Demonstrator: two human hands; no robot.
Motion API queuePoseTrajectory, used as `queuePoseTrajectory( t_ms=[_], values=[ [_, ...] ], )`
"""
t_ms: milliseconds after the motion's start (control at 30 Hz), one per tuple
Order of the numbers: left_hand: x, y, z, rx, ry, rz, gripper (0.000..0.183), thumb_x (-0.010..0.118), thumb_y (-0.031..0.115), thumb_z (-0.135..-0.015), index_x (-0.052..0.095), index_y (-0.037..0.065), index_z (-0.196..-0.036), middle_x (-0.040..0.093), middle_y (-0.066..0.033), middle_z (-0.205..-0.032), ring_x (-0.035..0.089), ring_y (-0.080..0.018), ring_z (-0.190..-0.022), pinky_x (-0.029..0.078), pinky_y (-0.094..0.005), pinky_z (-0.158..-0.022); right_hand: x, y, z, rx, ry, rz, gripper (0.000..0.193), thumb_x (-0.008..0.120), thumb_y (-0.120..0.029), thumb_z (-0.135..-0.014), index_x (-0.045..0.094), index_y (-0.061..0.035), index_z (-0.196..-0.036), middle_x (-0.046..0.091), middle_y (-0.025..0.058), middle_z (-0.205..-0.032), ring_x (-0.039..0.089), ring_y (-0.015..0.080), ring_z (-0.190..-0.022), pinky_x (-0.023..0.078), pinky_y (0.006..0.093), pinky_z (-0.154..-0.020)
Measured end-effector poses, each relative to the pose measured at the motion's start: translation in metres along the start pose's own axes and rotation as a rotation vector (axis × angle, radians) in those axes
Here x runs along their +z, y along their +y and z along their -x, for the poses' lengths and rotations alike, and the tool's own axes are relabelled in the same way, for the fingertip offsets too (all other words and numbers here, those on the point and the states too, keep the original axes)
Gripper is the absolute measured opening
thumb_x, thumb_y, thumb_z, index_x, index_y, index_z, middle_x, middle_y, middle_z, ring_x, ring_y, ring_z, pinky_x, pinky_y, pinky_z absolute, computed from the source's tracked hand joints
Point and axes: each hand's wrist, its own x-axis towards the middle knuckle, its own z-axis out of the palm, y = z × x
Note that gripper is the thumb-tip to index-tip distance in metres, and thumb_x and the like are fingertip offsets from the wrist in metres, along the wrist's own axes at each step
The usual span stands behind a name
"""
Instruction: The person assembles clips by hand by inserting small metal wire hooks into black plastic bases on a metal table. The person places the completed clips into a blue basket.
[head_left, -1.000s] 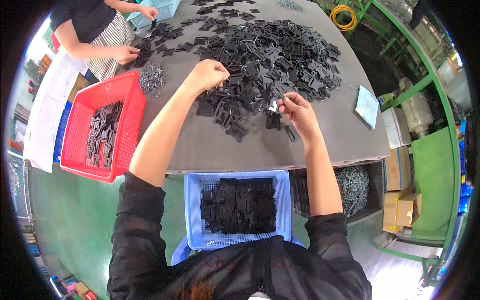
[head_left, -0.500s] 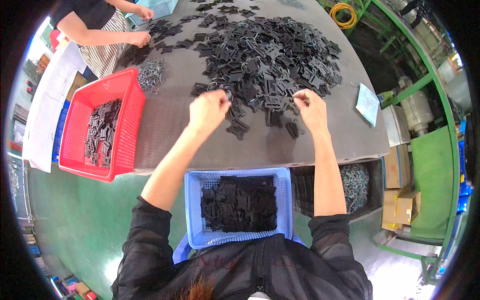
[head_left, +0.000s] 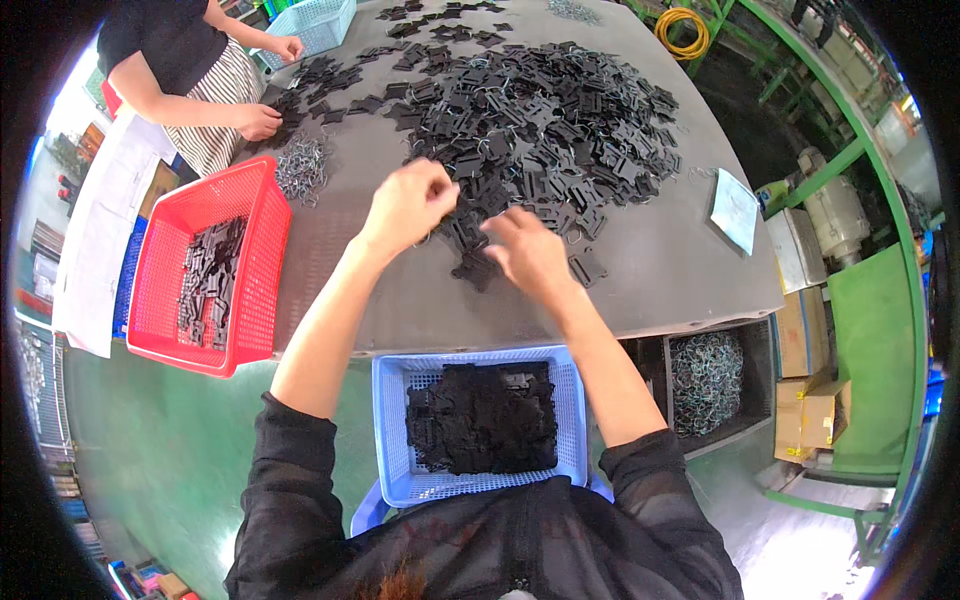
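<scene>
A broad heap of flat black plastic buckle-like pieces point(head_left: 560, 110), with metal wire rings among them, covers the grey table point(head_left: 330, 270). Over its near left edge hovers my left hand point(head_left: 405, 207), fingers curled together; whatever they may hold is hidden. My right hand point(head_left: 535, 252) reaches in over the near edge of the heap, its fingers apart and slightly blurred, close to some loose pieces. One black piece point(head_left: 587, 267) lies just right of that hand. In front of my body, a blue plastic basket point(head_left: 383, 430) holds many stacked black pieces point(head_left: 482, 420).
At left, a red basket point(head_left: 258, 300) holds more black pieces. A pile of metal rings point(head_left: 302, 170) lies beyond it, near a co-worker's hand point(head_left: 260, 122). A drawer-like bin of rings point(head_left: 708, 380) sits under the table's right side. A light-blue packet point(head_left: 734, 212) lies at the right edge.
My right hand has moved left and nearer, its fingers spreading. The left hand has shifted slightly left and farther away. The co-worker's near hand has moved down toward the table.
</scene>
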Motion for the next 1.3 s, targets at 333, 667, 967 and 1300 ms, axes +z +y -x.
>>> queuePoseTrajectory(
  t_ms=[333,667,967,1300],
  values=[
    [-0.022,-0.018,-0.026,-0.358,-0.123,0.355,0.022,0.062,0.021,-0.084,0.063,0.0,-0.082,0.064,-0.0052,-0.067,0.058,-0.01,-0.053,0.047,-0.0267,-0.052,-0.025,-0.005,-0.029,0.191,-0.072,-0.364,0.015,0.072,-0.011,-0.071,0.067,-0.0059,-0.084,0.066,0.0114,-0.076,0.064,0.0285,-0.071,0.05,0.0367,-0.066],
    [-0.002,-0.026,-0.026,-0.336,-0.371,0.078,0.025,0.061,0.011,-0.074,0.059,-0.001,-0.096,0.062,-0.0086,-0.071,0.057,-0.0129,-0.061,0.045,-0.0278,-0.055,-0.035,0.007,-0.051,0.596,-0.333,-0.545,0.028,0.074,-0.007,-0.072,0.061,0.0013,-0.095,0.064,0.0088,-0.065,0.062,0.0143,-0.054,0.046,0.0291,-0.048],
    [-0.003,-0.06,-0.021,-0.854,-0.579,0.931,0.019,0.065,0.007,-0.076,0.053,0.007,-0.092,0.053,0.0,-0.068,0.038,-0.0034,-0.049,0.027,-0.0186,-0.039,-0.037,0.055,-0.047,1.019,-0.443,-1.156,0.015,0.069,-0.009,-0.076,0.061,-0.0035,-0.087,0.062,0.0051,-0.068,0.052,0.0072,-0.046,0.036,0.0197,-0.039],
    [0.009,-0.066,0.014,-0.704,-0.325,0.676,0.018,0.063,0.013,-0.081,0.058,0.003,-0.095,0.057,-0.0029,-0.071,0.048,-0.0081,-0.051,0.036,-0.0219,-0.045,0.033,0.016,-0.067,0.207,-0.098,0.064,0.017,0.071,-0.022,-0.077,0.065,-0.0128,-0.09,0.059,0.0093,-0.093,0.062,0.0285,-0.089,0.052,0.0393,-0.074]
  ],
)
